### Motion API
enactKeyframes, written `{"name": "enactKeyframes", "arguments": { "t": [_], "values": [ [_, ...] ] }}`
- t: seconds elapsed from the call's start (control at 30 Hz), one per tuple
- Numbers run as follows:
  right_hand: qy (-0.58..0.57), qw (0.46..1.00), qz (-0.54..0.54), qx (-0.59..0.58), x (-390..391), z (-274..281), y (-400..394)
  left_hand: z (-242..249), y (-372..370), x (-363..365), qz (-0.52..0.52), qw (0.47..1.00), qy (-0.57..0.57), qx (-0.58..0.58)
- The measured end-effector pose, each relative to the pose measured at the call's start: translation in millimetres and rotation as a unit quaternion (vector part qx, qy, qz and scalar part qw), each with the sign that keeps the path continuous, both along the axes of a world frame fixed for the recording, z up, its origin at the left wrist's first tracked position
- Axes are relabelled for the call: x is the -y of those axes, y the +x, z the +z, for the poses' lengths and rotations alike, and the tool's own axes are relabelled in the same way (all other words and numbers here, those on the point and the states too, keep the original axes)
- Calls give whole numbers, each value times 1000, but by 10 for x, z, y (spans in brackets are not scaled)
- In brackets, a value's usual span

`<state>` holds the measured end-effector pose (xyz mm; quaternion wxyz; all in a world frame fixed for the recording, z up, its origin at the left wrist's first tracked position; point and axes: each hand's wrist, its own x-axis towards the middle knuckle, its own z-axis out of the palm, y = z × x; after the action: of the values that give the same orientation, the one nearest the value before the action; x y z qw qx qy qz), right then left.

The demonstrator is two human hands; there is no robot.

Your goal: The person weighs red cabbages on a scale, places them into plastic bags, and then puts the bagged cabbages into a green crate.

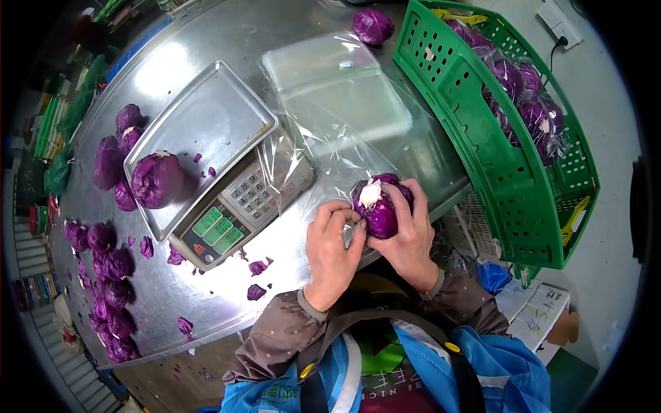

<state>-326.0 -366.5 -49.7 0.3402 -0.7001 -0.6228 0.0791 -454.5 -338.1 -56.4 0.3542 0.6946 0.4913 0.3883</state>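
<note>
A purple cabbage (pixel 385 215) with its pale cut stem facing up is in my right hand (pixel 407 241), whose fingers wrap round its right side. My left hand (pixel 334 249) is closed in a pinch at the cabbage's left side, with a clear plastic bag (pixel 337 168) reaching up to its fingers. Just beyond lies a stack of clear flat bags (pixel 341 89) on the metal table. To the left stands a digital scale (pixel 237 199) with lit green displays. Another purple cabbage (pixel 157 180) rests on its metal tray (pixel 213 113).
A green crate (pixel 475 131) at the right holds several wrapped cabbages (pixel 537 113). One loose cabbage (pixel 372 26) sits at the table's far side. Several more cabbages (pixel 113 265) line the left edge of the metal table (pixel 275 282), with torn leaves (pixel 256 292) scattered near the scale.
</note>
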Motion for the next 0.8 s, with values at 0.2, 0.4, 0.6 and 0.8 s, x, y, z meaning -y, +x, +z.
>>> {"name": "enactKeyframes", "arguments": {
  "t": [0.2, 0.4, 0.6, 0.8],
  "values": [
    [-22, 1000, -2, -21, 34, 0, -27, 100, -74, -40, -60, 996, 14, -65],
    [-79, 990, -4, -115, 62, -65, 50, 287, -659, -56, -231, 962, -133, -53],
    [-97, 938, 6, -332, 65, -378, 189, 162, -881, 81, -193, 940, -55, -274],
    [-92, 931, 42, -352, 42, -426, 136, 54, -116, -195, -25, 998, 24, -47]
  ]
}}
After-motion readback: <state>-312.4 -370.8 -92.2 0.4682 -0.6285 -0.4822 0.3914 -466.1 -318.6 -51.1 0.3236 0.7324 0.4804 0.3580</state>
